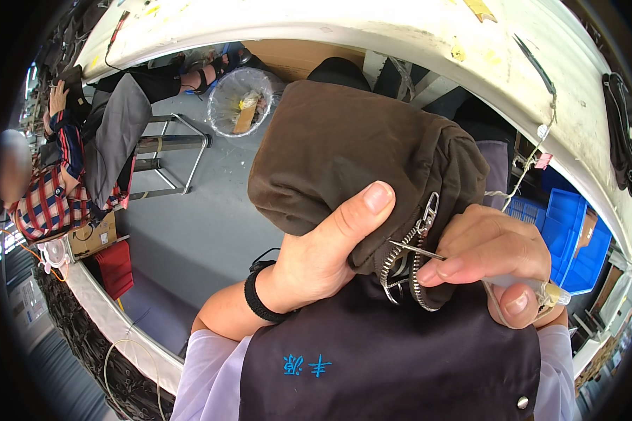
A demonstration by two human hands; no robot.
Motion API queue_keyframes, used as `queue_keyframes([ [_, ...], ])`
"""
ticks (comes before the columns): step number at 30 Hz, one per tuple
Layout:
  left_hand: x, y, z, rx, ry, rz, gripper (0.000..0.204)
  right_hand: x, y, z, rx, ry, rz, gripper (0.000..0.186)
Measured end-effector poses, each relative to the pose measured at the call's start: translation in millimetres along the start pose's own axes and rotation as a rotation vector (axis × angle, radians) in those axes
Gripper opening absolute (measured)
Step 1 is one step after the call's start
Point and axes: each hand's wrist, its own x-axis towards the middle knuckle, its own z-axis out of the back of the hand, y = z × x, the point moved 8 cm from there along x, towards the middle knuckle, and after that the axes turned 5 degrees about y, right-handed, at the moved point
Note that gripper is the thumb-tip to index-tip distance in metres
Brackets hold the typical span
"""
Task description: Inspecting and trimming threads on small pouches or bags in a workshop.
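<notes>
A dark brown fabric piece (358,147), bunched and rounded like a garment or bag part, lies over my lap in front of the black apron (386,372). My left hand (319,249) grips its near side, the thumb pressed on top. A metal-toothed zipper (384,270) curves open at the near right edge, with a silver zipper pull (429,210) at its upper end. In my right hand (498,245) is an awl (418,249) with a translucent handle, its thin point reaching left across the zipper teeth. Whether the tip touches the fabric I cannot tell.
A long white table (302,22) curves across the far side, with black tweezers (537,63) tied to a string. Beyond my lap stand a lined waste bin (221,105) and a metal-legged stool (179,154). Blue crates (576,245) are at right. Another person (56,196) sits at left.
</notes>
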Motion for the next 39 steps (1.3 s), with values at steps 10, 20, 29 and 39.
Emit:
queue_keyframes([
  [10, 1, 2, 1, 0.04, -0.016, -0.023, 0.03, -1, -1, -1, -0.015, 0.007, 0.008, 0.048],
  [20, 1, 1, -1, 0.246, 0.091, 0.027, 0.05, -6, -21, -5, 0.306, 0.032, -0.102, 0.05],
  [29, 4, 1, -7, 0.215, 0.201, 0.097, 0.061, -5, -36, -11, 0.576, -0.075, -0.254, 0.05],
  [39, 7, -2, -15, 0.179, 0.227, 0.107, 0.064, -3, -41, -11, 0.712, -0.175, -0.281, 0.051],
])
